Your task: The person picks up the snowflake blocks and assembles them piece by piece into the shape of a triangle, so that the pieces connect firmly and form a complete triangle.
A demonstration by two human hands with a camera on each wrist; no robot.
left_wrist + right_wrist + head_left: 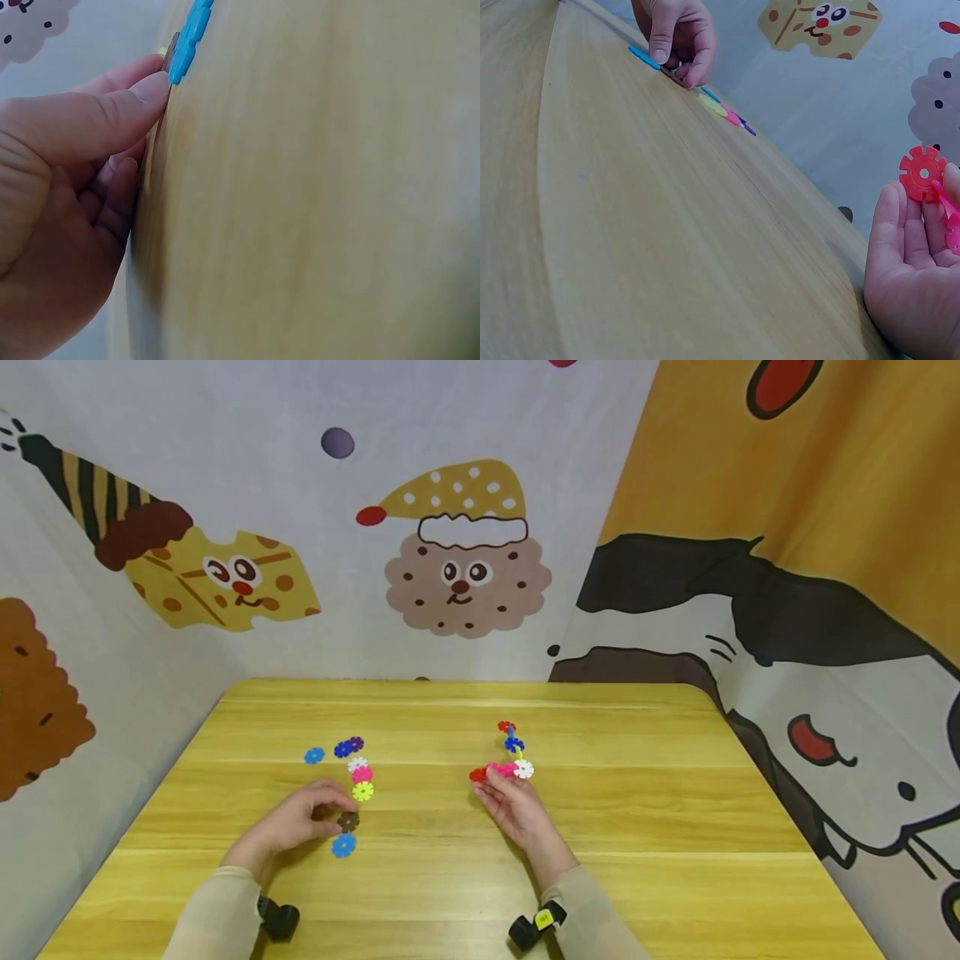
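My left hand (300, 817) is low over the table, its thumb and index finger pinching a brown notched disc (348, 822). Just nearer than that disc lies a light blue one (343, 845), which the left wrist view shows close to the thumb tip. My right hand (517, 817) grips a chain of interlocking notched plastic discs between thumb and fingers. That chain runs from a red disc (923, 173) through pink pieces (507, 770) to a white disc (524, 769), then up by yellow and dark blue pieces (513, 745) to another red disc (507, 727).
Beyond the left hand, loose discs lie on the wooden table (645, 810): yellow (363, 791), pink (362, 774), white (357, 763), dark blue (342, 749), purple (356, 743) and light blue (314, 756). A cartoon-print cloth (300, 510) hangs behind the table.
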